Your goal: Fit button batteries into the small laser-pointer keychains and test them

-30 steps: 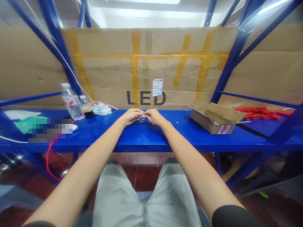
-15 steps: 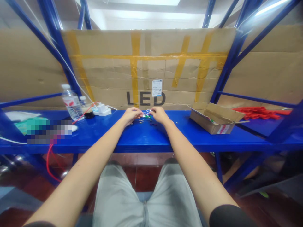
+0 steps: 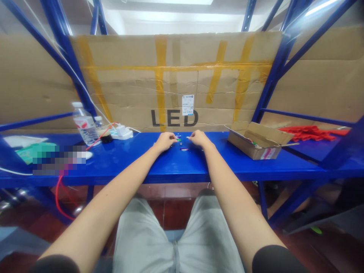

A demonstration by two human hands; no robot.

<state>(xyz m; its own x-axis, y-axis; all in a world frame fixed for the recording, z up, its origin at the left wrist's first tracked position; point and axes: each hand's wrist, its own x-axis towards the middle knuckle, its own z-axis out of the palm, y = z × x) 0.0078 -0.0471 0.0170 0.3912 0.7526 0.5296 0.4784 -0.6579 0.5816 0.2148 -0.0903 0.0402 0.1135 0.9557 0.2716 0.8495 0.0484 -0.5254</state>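
Observation:
My left hand (image 3: pixel 166 141) rests low over the blue tabletop, thumb and fingers pinched at the edge of a small cluster of shiny pieces; whatever lies between the fingertips is hidden. Beside those fingertips is a small green metallic piece (image 3: pixel 179 140). My right hand (image 3: pixel 198 138) is to the right, its fingers closed on a small silvery piece (image 3: pixel 188 137) that points left. Between the hands and nearer me, a small purple oval piece (image 3: pixel 184 149) lies flat. All these pieces are too small to name surely.
An open cardboard box (image 3: pixel 253 146) stands at right, with red material (image 3: pixel 309 133) beyond it. At left are a water bottle (image 3: pixel 85 125), a dark-liquid bottle (image 3: pixel 105 135), a white power strip (image 3: pixel 123 132) and a red cable (image 3: pixel 58 197). Large cardboard (image 3: pixel 127 91) backs the table (image 3: pixel 119 159).
My left hand has shifted right, over the small pieces, covering some that showed before. My right hand has moved slightly right, with the silvery piece at its fingertips.

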